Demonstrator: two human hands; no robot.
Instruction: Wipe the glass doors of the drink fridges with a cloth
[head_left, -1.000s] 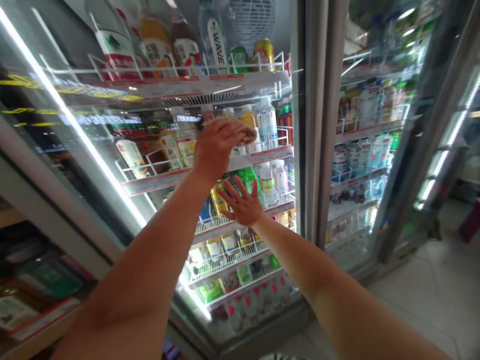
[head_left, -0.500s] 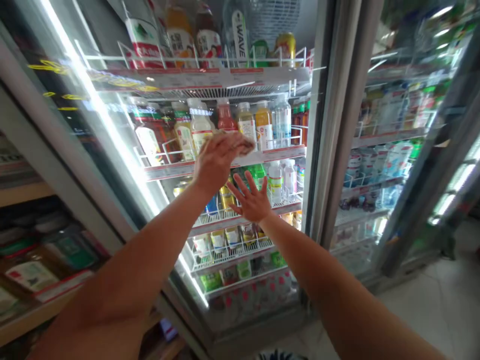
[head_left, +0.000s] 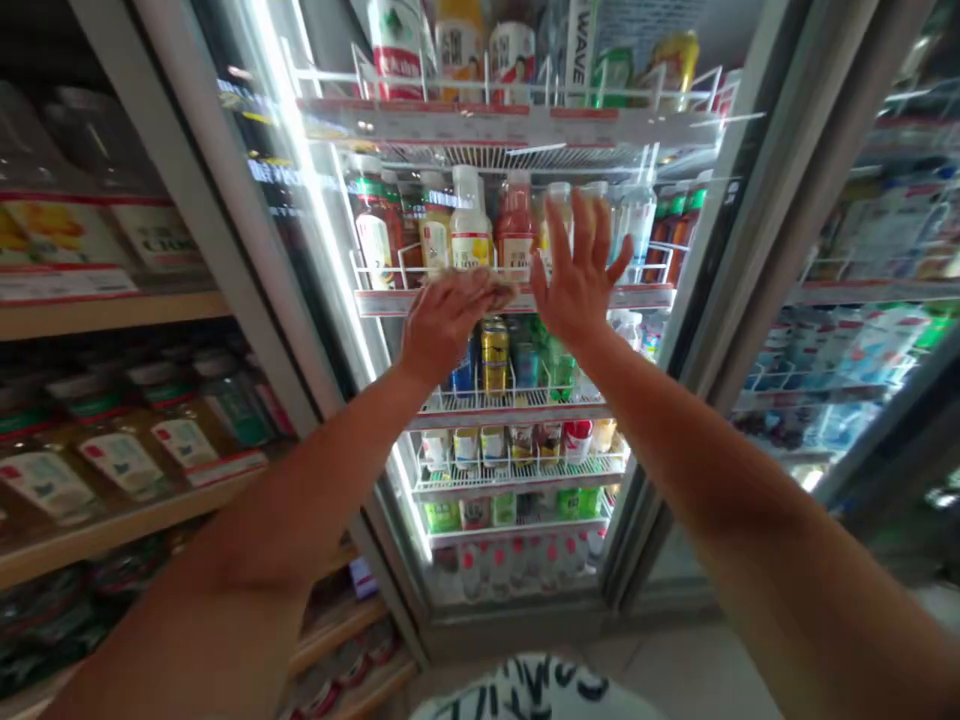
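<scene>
My left hand is closed over a crumpled, pale brownish cloth, whose end sticks out past the fingers. Both hands are in front of the glass door of a lit drinks fridge. My right hand is raised with its fingers spread and holds nothing; whether its palm touches the glass I cannot tell. Behind the glass, near the hands, stand a white-capped bottle, a red drink bottle and a gold can.
Wooden shelves with bottled drinks stand on the left. A metal door frame separates this fridge from another glass-fronted one on the right. Pale floor tiles show below.
My right hand has risen across the door, from below the left hand to above it. The left hand still holds the cloth. The view has turned left, showing more of the wooden shelves.
</scene>
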